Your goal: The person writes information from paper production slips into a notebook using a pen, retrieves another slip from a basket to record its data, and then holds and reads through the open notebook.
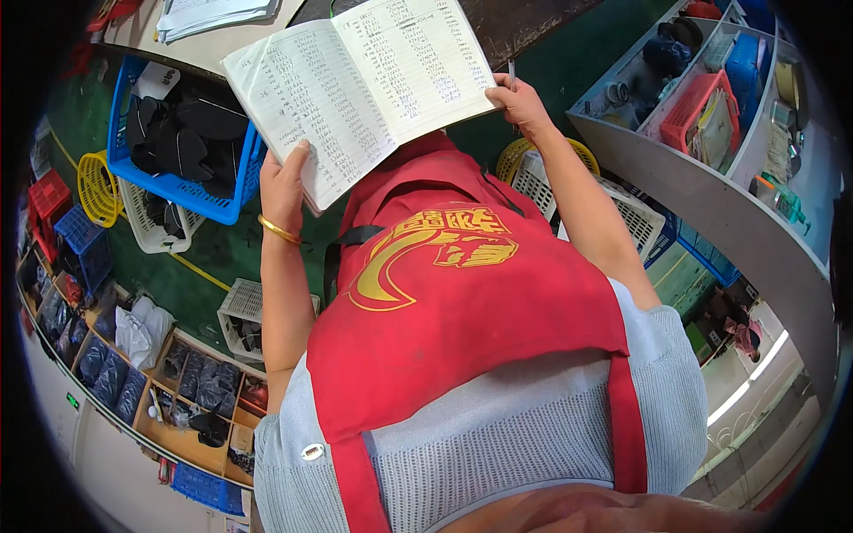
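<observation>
Both hands hold an open notebook (360, 89) above the red apron (462, 293): the left hand (284, 182) grips its lower left edge, the right hand (520, 102) its right edge with a pen (512, 73).

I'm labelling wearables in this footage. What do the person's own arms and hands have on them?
Both forearms are bare. The left hand has a gold bangle at the wrist; the right hand shows none. Short light grey knit sleeves cover the shoulders.
</observation>
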